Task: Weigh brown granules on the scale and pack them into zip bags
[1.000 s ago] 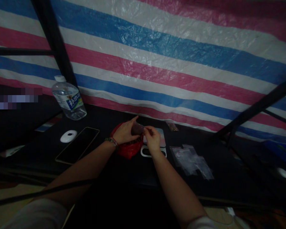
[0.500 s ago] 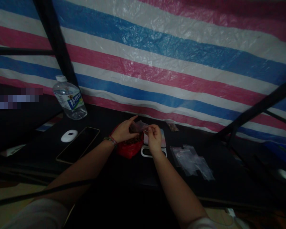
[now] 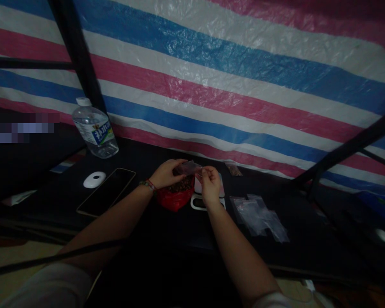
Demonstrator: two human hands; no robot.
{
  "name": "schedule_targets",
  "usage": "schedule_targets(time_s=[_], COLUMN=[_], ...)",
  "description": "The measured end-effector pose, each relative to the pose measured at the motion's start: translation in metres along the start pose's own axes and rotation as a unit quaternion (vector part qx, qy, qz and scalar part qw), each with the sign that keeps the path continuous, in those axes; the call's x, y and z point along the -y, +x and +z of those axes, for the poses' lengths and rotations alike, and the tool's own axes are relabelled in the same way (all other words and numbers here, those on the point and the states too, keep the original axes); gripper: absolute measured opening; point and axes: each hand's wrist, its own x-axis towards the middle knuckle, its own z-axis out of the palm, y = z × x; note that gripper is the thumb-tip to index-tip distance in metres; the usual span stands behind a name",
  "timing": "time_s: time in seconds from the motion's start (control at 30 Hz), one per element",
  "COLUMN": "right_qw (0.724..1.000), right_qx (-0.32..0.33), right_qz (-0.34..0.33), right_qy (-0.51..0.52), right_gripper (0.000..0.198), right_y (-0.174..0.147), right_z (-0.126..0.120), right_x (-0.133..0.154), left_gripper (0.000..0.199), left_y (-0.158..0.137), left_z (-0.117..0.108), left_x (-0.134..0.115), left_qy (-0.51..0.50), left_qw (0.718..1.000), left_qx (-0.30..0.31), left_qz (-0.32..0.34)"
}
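Observation:
Between my two hands is a small clear plastic bag [image 3: 192, 167], held above the table. My left hand [image 3: 167, 174], with a beaded bracelet at the wrist, grips the bag's left side between thumb and fingers. At the other end, my right hand [image 3: 210, 182] pinches the bag's edge. Below my left hand sits a red plastic bag [image 3: 175, 199], open at the top, with small brown pieces [image 3: 182, 185] inside. A small white digital scale [image 3: 197, 203] lies under my right hand, which partly hides it.
Several empty clear bags [image 3: 259, 216] lie in a pile on the right. A small filled bag [image 3: 233, 168] rests behind the scale. On the left are a phone [image 3: 106, 192], a white oval object [image 3: 94, 180] and a plastic bottle [image 3: 96, 130]. Striped sheeting [image 3: 211, 85] hangs behind.
My left fingers have closed in on the bag, the index finger no longer sticking out. My right hand stays pinched at the bag's edge. The view has shifted slightly.

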Motion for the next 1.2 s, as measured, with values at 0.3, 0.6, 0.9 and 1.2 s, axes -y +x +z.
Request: schedule_targets(time_s=[0.3,0.6,0.9,1.2], right_qw=[0.999,0.990,0.995,0.987], right_qx=[0.001,0.027,-0.031,-0.040], right_qz=[0.043,0.000,0.013,-0.029], right_qy=[0.024,-0.137,-0.099,-0.155], right_gripper=[0.018,0.026,0.032,0.035], right_y=[0.001,0.001,0.001,0.008], right_z=[-0.003,-0.003,-0.005,-0.030], right_x=[-0.002,0.001,0.002,0.039], left_gripper=[0.057,0.045,0.049,0.054], left_y=[0.001,0.000,0.001,-0.002], left_z=[0.007,0.009,0.009,0.000], left_x=[0.001,0.000,0.002,-0.001], left_qy=[-0.262,-0.301,-0.301,-0.138], left_qw=[0.954,0.946,0.942,0.988], left_qx=[-0.097,-0.008,-0.053,0.015], left_qz=[-0.106,-0.121,-0.139,-0.060])
